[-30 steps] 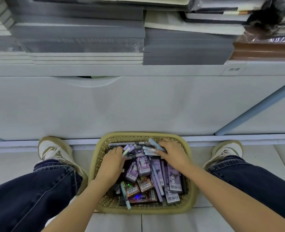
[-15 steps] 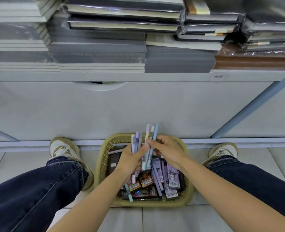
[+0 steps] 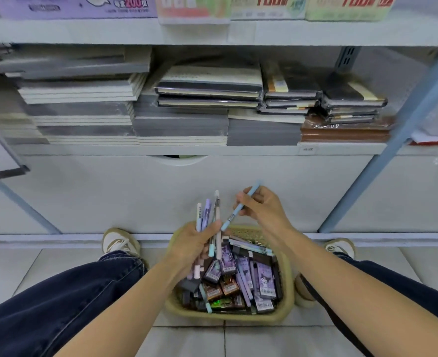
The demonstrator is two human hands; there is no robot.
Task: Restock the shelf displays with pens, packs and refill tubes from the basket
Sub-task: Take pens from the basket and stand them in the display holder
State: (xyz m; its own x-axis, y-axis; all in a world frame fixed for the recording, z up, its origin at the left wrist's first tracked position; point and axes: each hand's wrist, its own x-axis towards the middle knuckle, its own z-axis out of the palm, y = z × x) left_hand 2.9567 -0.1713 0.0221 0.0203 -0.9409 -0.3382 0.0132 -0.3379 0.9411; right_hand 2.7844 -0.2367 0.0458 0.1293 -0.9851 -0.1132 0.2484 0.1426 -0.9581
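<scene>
Straw-coloured woven basket [image 3: 288,287] sits on the floor tiles [image 3: 45,266] between the person's shoes [image 3: 120,242], heaped with purple packs [image 3: 265,279] and loose pens. The step looks like gathering pens into one bunch. It would go best with caps all one way and the bunch kept over the basket, so a slip falls back in. Just above it the left hand [image 3: 192,243] is curled round a fan of pens [image 3: 207,210], uneven in height. A little further out, the right hand [image 3: 267,210] pinches a single blue pen [image 3: 241,206], whose lower end comes down beside the bunch. Beyond, the shelf [image 3: 212,150] carries stacked notebooks [image 3: 182,124].
</scene>
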